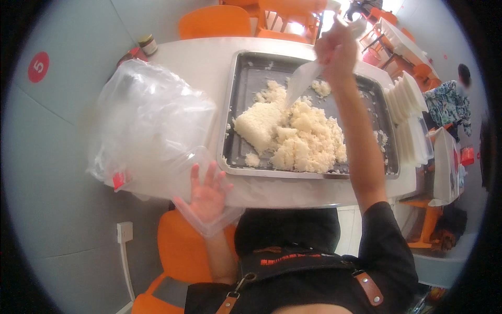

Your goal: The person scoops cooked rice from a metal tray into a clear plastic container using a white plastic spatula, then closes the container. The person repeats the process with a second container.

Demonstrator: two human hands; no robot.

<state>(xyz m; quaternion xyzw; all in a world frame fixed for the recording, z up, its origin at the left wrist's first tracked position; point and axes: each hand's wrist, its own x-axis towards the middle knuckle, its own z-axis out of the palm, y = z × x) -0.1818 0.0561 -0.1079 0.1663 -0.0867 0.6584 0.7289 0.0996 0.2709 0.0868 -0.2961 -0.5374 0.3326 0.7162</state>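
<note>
Cooked white rice (306, 137) lies in clumps in a rectangular metal tray (266, 171). My right hand (338, 49) is closed around the handle of a translucent rice paddle (304, 80) above the tray's far side; the paddle's lower end meets the rice. At the table's near edge, my left hand (208, 196) supports a clear plastic container (231, 218) from beneath, palm up and fingers spread, seen through the plastic. The container shows no rice in it. Left of the tray sits a large clear plastic bag (157, 106); its contents are hard to make out.
Stacked white and clear containers (408, 117) stand right of the tray. A lidded jar (148, 44) is at the table's far left corner, by the wall. Orange chairs (213, 21) stand beyond the table, another (176, 243) nearer. A person (449, 102) is farther off at right.
</note>
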